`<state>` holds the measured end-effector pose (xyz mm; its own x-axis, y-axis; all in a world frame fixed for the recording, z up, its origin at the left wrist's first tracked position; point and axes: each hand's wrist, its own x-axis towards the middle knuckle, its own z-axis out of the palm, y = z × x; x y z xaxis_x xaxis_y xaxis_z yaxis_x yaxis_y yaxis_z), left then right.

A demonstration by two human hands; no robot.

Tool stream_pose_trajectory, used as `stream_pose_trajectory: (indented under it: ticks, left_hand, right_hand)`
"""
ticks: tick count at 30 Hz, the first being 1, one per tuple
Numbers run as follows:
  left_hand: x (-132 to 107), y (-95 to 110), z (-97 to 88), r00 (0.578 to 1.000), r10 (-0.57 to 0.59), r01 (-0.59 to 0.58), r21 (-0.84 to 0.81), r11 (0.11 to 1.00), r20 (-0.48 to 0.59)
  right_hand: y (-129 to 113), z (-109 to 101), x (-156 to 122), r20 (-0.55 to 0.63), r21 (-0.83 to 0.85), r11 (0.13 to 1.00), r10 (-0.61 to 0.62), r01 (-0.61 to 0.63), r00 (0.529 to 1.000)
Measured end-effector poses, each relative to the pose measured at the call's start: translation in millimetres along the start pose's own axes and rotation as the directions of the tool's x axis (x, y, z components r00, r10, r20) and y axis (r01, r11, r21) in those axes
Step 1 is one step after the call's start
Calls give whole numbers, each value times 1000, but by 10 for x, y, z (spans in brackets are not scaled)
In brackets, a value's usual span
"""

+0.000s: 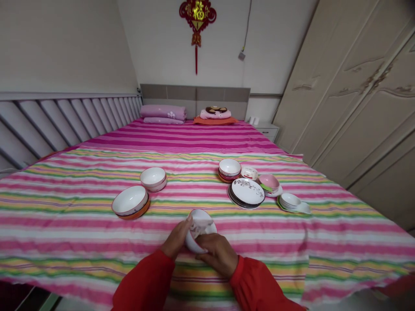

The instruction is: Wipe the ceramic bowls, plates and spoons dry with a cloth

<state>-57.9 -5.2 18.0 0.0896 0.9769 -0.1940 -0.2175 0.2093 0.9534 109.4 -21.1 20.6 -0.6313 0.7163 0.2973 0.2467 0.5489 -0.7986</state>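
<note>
A white bowl [192,244] with a thin reddish rim is held tilted above the striped cover, near its front. My left hand [177,238] is closed on the bowl's left side, thumb at the rim. My right hand [218,252] reaches into the bowl from the right, its fingers bent and closed around what looks like a pale patterned cloth [200,223]. Part of that cloth lies against the inside of the bowl; the fingertips are hidden. To the left stand two short stacks of bowls, the nearer white bowl [130,201] and the farther white bowl [153,176].
On the right are a bowl stack [230,166], a stack of dark-rimmed plates [248,191], a small patterned bowl [249,173], a pink bowl [269,181] and small white dishes [290,200]. Folded bedding [164,112] lies by the headboard [168,95]. A wardrobe [356,99] stands right.
</note>
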Motion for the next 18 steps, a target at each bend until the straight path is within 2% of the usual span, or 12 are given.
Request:
stream_pose_trajectory:
  ticks: [1,3,5,7,10,12,15,18]
  left_hand:
    - [2,19,17,999,-32,32,-7,999,27]
    - [0,65,74,991,-94,101,-75,992,91]
    - [-8,102,136,979,-127,158,-194,968,160]
    - [-18,104,171,971,-123,183,-312,932,204]
    - [-42,34,152,978,-80,151,-393,907,193]
    - [-69,-29,129,980,-49,126,-412,903,193]
    - [-112,-71,158,970,-31,141,-459,877,239]
    - [-132,-49,258,975,-70,166,-486,858,209]
  right_hand:
    - [-10,1,2,-28,171,983,78,-72,997]
    - [-20,-5,19,-38,504,846,223,-174,974]
    - [-16,-23,46,-33,740,648,304,-181,952]
    - [6,-49,69,-61,875,469,355,-122,933]
    - [60,-78,74,-99,969,246,425,-10,900]
    - [89,-79,64,-68,991,131,453,9,889]
    - [90,-53,64,65,997,6,453,-76,889]
    - [98,-23,102,167,985,-52,454,-162,875]
